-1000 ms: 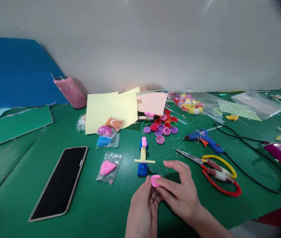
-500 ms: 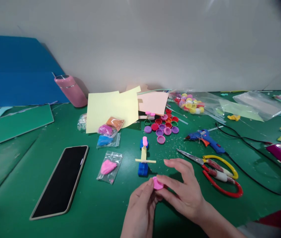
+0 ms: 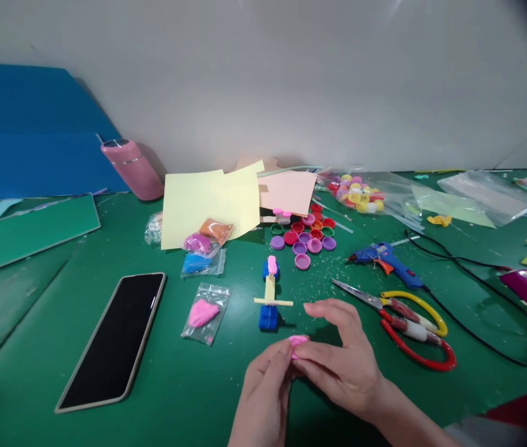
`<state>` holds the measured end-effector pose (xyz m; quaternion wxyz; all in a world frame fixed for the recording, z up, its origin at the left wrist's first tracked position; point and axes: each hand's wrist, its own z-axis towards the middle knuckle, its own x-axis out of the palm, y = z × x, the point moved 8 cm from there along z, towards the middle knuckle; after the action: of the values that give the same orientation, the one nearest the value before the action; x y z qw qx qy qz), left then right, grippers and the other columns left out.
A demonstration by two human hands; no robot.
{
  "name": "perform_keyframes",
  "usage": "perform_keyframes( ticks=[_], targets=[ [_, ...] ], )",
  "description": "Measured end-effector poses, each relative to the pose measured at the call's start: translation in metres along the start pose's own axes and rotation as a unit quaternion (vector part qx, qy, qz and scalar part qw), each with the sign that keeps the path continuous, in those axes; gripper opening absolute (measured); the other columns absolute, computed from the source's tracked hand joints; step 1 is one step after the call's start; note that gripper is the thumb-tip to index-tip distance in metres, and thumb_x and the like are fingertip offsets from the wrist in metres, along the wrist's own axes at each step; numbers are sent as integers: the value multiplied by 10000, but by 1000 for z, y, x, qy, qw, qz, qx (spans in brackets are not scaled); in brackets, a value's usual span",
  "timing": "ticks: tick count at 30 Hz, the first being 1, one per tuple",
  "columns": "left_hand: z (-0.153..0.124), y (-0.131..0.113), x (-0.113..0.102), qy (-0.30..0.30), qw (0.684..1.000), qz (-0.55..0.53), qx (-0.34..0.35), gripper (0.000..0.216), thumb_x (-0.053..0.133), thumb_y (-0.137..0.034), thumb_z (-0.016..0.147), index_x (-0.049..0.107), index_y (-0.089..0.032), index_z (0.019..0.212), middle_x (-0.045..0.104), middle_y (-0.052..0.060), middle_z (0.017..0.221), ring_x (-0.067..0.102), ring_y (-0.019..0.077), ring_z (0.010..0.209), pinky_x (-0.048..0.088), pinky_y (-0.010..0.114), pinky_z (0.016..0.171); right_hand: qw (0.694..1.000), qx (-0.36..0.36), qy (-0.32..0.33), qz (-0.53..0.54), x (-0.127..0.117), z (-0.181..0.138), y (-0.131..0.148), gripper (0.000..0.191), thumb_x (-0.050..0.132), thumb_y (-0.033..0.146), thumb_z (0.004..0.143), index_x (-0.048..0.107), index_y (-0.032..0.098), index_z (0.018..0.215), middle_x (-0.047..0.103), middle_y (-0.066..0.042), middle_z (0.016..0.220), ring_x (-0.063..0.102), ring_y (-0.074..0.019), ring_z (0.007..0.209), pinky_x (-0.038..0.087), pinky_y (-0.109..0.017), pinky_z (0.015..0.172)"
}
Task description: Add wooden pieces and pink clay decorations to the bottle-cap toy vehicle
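Both hands pinch a small flattened piece of pink modelling clay near the table's front. My left hand grips its left side between thumb and fingers. From the right, my right hand presses it with thumb and a finger, its index finger raised away. Fingers hide most of the clay. Just beyond stands a small model made of blue blocks, a pale yellow strip with a crosspiece, and a pink knob. To the left lies a clear zip bag with more pink clay.
Scissors and a blue glue gun with a black cord lie right. A phone lies left. Several bottle caps, bags of coloured clay and yellow paper sit farther back, with a leaning pink bottle.
The pink clay has tilted and shows less of its flat face between the fingers. My right thumb and finger have shifted slightly over it. Objects on the table stay where they were.
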<state>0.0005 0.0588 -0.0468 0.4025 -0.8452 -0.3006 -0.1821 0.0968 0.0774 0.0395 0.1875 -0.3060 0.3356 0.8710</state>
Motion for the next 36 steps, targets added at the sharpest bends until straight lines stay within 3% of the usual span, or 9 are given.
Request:
perform_keyframes(
  ticks=[5, 11, 15, 19, 24, 30, 36],
  targets=[
    [0, -3, 3, 18, 1000, 15, 19, 152, 707, -303, 616, 722, -156, 654, 690, 49, 633, 606, 165, 660, 471, 245, 667, 995, 76, -8, 71, -5, -2, -10, 296, 589, 209, 729, 558, 196, 1023, 395, -89, 1179, 406, -263, 1076, 377, -397, 860],
    [-5, -14, 9, 59, 982, 153, 98, 196, 599, -317, 737, 724, -170, 705, 678, 28, 653, 567, 143, 643, 451, 236, 689, 977, 169, 51, 124, 3, -3, -19, 181, 568, 202, 767, 614, 241, 937, 399, -54, 1205, 465, -210, 1059, 385, -329, 850],
    [-9, -21, 13, 52, 972, 185, 138, 200, 589, -328, 741, 721, -182, 773, 695, 32, 735, 601, 170, 751, 452, 248, 756, 980, 168, 31, 106, 4, -1, -17, 147, 571, 180, 778, 643, 261, 877, 436, -37, 1164, 488, -187, 1016, 396, -304, 812],
    [-11, -29, 4, -32, 956, 189, 223, 237, 662, -275, 667, 676, -198, 891, 698, 46, 870, 617, 187, 820, 467, 235, 737, 985, 155, -22, 76, 2, 0, -16, 184, 583, 150, 768, 643, 258, 905, 452, -37, 1139, 476, -188, 1030, 402, -296, 807],
    [-11, -36, 2, -77, 914, 227, 328, 112, 634, -220, 677, 642, -198, 786, 669, 22, 730, 610, 154, 682, 471, 214, 650, 986, 145, -55, 58, 6, -3, -18, 223, 586, 144, 758, 630, 237, 956, 449, -59, 1142, 483, -205, 1020, 433, -315, 784],
    [-9, -41, 7, -71, 888, 281, 356, 65, 592, -161, 702, 627, -205, 734, 637, 6, 674, 588, 144, 622, 456, 212, 605, 989, 136, -52, 39, 14, -7, -22, 164, 577, 167, 768, 653, 230, 899, 492, -75, 1076, 506, -222, 979, 468, -336, 737],
    [-8, -39, 11, -75, 879, 297, 364, 77, 577, -153, 714, 609, -212, 752, 609, 0, 683, 579, 142, 617, 456, 217, 600, 980, 176, -87, 43, 16, -13, -28, 140, 587, 122, 741, 656, 203, 832, 501, -79, 1032, 528, -205, 929, 477, -312, 708]
  ],
)
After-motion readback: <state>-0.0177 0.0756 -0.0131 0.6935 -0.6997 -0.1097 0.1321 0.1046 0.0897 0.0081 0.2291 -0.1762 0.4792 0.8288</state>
